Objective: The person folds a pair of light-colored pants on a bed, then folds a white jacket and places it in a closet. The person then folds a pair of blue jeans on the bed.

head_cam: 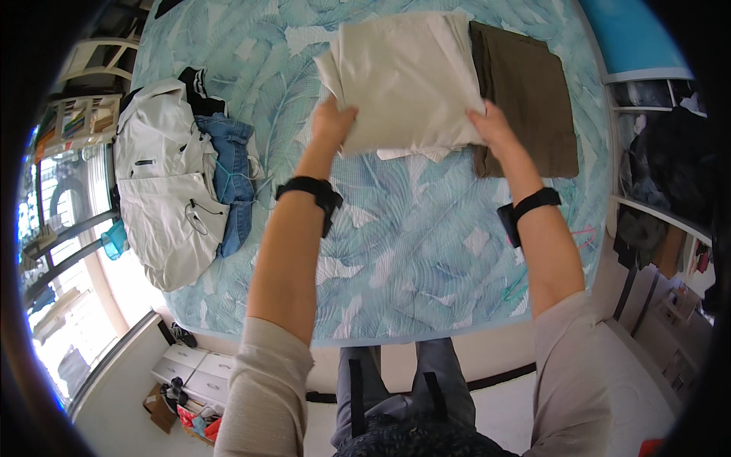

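Both my hands hold a folded cream-coloured garment (408,80) by its near corners, over a bed with a blue leaf-patterned cover (400,245). My left hand (333,121) pinches the left corner, thumb on top. At the right corner, my right hand (492,127) grips the cloth the same way. The edge of a white cloth (422,153) shows below the garment. Directly to the right lies a folded brown garment (528,103), partly behind my right hand. What lies under the cream cloth is hidden.
A light grey jacket or bag (165,183) lies at the bed's left side, beside blue denim (234,183) and a black item with white stripes (201,94). Pink (587,235) and green hangers (514,285) lie near my right forearm. Open shelves with clothes (657,154) stand at the right.
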The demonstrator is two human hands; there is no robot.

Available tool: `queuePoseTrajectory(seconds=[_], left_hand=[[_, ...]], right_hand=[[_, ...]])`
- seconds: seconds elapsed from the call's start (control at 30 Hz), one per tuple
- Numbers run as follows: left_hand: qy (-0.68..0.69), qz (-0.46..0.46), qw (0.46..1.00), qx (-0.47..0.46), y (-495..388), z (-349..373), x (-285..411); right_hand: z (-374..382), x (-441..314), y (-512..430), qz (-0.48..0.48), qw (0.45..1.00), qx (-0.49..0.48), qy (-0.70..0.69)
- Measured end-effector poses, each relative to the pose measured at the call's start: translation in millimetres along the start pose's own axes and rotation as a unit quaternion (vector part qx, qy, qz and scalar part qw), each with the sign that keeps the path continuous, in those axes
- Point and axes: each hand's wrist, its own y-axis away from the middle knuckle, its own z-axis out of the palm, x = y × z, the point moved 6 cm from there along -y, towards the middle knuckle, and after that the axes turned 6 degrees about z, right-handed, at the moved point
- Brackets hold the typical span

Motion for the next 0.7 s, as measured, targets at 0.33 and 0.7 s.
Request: queuePoseTrajectory(seconds=[0.33,0.7], left_hand=[[0.4,-0.003,0.911,-0.097,-11.3,-81.2,-37.7],[0.341,0.177,0.923,0.028,-70.2,-247.6,29.1]], right_hand=[[47.3,-76.3,23.3,0.064,0.96,-0.114,-0.247],[113.7,-250.6,-47.6,-0.042,0.843,-0.275,-0.461]])
